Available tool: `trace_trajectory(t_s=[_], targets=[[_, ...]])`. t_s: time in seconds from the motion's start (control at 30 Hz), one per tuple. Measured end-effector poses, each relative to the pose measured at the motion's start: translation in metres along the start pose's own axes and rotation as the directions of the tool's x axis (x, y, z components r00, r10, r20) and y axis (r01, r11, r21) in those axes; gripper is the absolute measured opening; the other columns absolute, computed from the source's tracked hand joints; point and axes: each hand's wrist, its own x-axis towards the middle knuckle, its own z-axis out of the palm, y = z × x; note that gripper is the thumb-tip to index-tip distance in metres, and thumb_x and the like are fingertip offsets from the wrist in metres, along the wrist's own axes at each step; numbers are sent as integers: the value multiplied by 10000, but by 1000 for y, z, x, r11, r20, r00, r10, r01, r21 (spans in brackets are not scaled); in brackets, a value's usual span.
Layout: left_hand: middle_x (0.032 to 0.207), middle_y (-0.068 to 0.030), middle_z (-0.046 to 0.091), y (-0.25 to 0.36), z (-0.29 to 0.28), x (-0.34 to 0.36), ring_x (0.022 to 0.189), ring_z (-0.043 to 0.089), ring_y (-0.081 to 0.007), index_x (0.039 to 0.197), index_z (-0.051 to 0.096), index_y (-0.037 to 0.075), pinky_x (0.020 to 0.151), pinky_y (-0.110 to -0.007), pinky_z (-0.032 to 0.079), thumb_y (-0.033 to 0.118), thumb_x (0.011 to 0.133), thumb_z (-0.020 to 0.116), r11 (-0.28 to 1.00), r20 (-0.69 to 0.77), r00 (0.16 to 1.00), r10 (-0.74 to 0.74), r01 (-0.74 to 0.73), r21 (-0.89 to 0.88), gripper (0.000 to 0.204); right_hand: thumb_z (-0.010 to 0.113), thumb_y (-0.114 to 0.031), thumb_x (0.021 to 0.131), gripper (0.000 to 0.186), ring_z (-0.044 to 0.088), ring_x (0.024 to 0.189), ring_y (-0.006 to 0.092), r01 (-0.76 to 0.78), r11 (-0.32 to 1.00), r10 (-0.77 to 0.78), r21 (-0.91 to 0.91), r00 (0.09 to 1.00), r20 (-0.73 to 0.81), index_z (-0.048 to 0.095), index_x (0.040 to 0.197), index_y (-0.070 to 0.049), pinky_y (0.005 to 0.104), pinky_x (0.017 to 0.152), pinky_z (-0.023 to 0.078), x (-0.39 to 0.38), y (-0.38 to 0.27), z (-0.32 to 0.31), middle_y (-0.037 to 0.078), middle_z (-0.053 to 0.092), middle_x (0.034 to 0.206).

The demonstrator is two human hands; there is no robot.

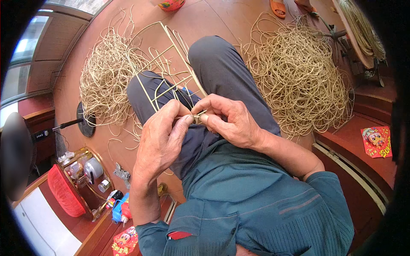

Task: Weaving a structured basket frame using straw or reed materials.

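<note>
My left hand (159, 133) is closed in a pinch, thumb against fingers, on a thin tan cord (201, 113) just above my lap. Meeting it from the other side, my right hand (232, 119) pinches the same cord, and a short end sticks out between the fingertips. A light-coloured rectangular frame (184, 59) with crossbars leans out over my knees, its near end at my hands. Loose loops of cord hang around it. My fingers partly hide where cord and frame meet.
Tangled cord lies on the floor in a left pile (106, 77) and a larger right pile (294, 72). At lower left are a red basket (64, 192) and a rack of containers. A fan-like round base (86, 121) stands left. Someone's orange sandal (278, 8) shows at the top.
</note>
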Motion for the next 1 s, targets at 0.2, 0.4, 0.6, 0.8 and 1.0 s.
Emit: trace_trajectory(t_s=[0.2, 0.4, 0.6, 0.8, 1.0], targets=[[807, -20, 571, 4, 2, 2, 769, 522, -95, 956, 619, -14, 698, -305, 473, 70, 1029, 660, 994, -20, 997, -75, 74, -75, 119, 700, -9, 998, 165, 599, 654, 77, 242, 955, -257, -171, 964, -67, 732, 1157, -41, 292, 622, 501, -1, 0, 4, 54, 632, 753], [820, -150, 621, 11, 8, -3, 724, 627, -302, 952, 637, -12, 689, -400, 505, 36, 973, 704, 995, -153, 985, 81, -70, 76, 85, 733, -53, 975, 119, 764, 864, 299, 457, 835, -491, -307, 870, -39, 736, 1090, -23, 383, 745, 599, 10, 6, 4, 143, 750, 954], [885, -153, 642, 2, 14, -6, 818, 643, -334, 969, 648, -10, 744, -404, 506, -6, 959, 703, 965, -214, 952, 221, -180, 192, 56, 734, -73, 973, 116, 747, 872, 326, 422, 844, -448, -331, 894, -3, 717, 1070, -13, 406, 756, 584, 10, -1, 1, 152, 743, 966], [902, -53, 648, 9, 35, -11, 809, 590, -114, 1261, 622, 20, 710, -264, 457, 4, 1026, 675, 972, -253, 965, -74, 12, -235, 241, 681, -100, 1008, 116, 676, 774, 165, 156, 988, -154, 15, 984, -89, 688, 1025, 14, 352, 721, 553, 8, -9, 1, 104, 701, 838], [833, -2, 617, -5, 46, -16, 691, 515, -53, 1559, 501, 61, 630, -217, 400, -53, 967, 742, 973, -371, 928, 35, -116, -198, 649, 649, -158, 1081, 169, 625, 872, 63, -6, 988, 9, 153, 1000, -19, 694, 1082, 4, 273, 798, 536, 3, -9, -3, -8, 695, 912]])
